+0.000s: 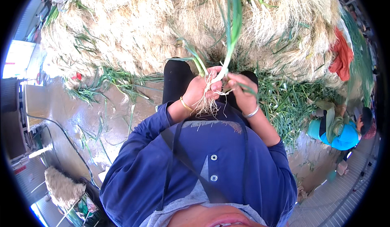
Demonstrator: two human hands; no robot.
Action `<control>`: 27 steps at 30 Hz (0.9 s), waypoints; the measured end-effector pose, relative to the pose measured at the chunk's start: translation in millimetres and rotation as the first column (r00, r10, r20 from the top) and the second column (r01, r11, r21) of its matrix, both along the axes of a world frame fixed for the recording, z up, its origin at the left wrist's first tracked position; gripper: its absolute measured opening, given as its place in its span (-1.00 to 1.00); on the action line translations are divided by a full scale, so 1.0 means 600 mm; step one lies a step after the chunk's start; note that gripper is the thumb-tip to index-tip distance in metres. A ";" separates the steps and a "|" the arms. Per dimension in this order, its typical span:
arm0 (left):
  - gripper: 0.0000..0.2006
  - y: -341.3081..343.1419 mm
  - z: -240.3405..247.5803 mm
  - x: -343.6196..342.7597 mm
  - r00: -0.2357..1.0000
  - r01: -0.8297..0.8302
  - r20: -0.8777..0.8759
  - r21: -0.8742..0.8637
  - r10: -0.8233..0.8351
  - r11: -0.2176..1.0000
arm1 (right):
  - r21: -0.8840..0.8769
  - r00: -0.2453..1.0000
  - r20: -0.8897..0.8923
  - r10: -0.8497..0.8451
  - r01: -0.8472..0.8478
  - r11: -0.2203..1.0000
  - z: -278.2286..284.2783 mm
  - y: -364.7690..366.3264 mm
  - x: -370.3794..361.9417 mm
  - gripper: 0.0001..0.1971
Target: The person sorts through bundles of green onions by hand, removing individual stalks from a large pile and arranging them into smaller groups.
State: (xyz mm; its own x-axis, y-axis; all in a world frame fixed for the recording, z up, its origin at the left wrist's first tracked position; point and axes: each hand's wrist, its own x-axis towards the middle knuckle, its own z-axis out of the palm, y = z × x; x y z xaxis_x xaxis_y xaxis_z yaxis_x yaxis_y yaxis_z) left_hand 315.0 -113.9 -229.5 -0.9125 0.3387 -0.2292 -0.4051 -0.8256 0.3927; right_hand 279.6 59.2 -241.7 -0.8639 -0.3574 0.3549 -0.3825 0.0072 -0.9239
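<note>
My left hand [198,91] is closed around green onions [230,53] near their white lower ends. One long stalk leans up and away to the right, and shorter shoots [198,63] stick up beside it. Pale stringy roots [207,105] hang below the fingers toward my lap. Close by on the right, my right hand [245,95] is pinched on a loose green leaf [246,88] that trails across its fingers. Whether that leaf is still joined to the stalk cannot be made out.
A large heap of green onions [126,28], roots facing me, spans the far side. Leaf scraps [288,101] cover the floor at right; more trimmings [126,85] lie left. A cable [69,135] runs along the left floor. Another person [339,133] crouches at right.
</note>
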 end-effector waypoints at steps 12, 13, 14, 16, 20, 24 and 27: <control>-0.77 -0.033 0.016 -0.006 0.914 0.122 -0.380 -0.074 -0.142 0.990 | -0.548 0.711 0.683 -0.165 0.649 0.528 -0.065 0.226 -0.030 -0.60; -0.80 -0.042 0.021 -0.007 0.883 0.111 -0.451 -0.072 -0.131 0.991 | -0.501 0.621 0.746 -0.240 0.761 0.412 -0.061 0.240 -0.043 -0.55; -0.81 -0.050 0.026 -0.005 0.847 0.088 -0.518 -0.093 -0.124 0.992 | -0.462 0.473 0.877 0.081 0.785 0.412 -0.132 0.329 -0.052 -0.48; -0.85 -0.063 0.041 -0.007 0.802 0.070 -0.583 -0.122 -0.128 0.990 | -0.202 0.601 0.754 -0.264 0.596 0.777 -0.109 0.278 -0.063 -0.48; -0.72 -0.048 -0.007 -0.022 0.924 0.059 -0.381 0.082 -0.023 0.995 | 0.375 0.824 -0.493 -0.278 0.490 0.787 0.055 0.087 -0.116 -0.63; -0.73 -0.035 -0.015 -0.034 0.985 -0.023 -0.173 -0.008 0.021 1.000 | 0.433 0.528 -0.831 -0.176 0.812 0.393 0.137 0.005 -0.228 -0.66; -0.79 -0.034 0.023 -0.044 0.977 -0.212 -0.075 -0.200 0.201 0.956 | 0.497 0.595 -0.788 -0.158 0.767 0.406 0.131 -0.007 -0.230 -0.72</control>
State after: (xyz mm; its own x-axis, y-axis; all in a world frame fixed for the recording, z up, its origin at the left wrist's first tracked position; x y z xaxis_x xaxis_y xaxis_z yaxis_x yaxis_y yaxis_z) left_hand 288.5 -134.1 -215.9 -0.9703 0.0920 -0.2237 -0.2083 -0.7881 0.5792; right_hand 141.5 54.9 -163.2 -0.7023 -0.3282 0.6317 -0.4453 0.8949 -0.0301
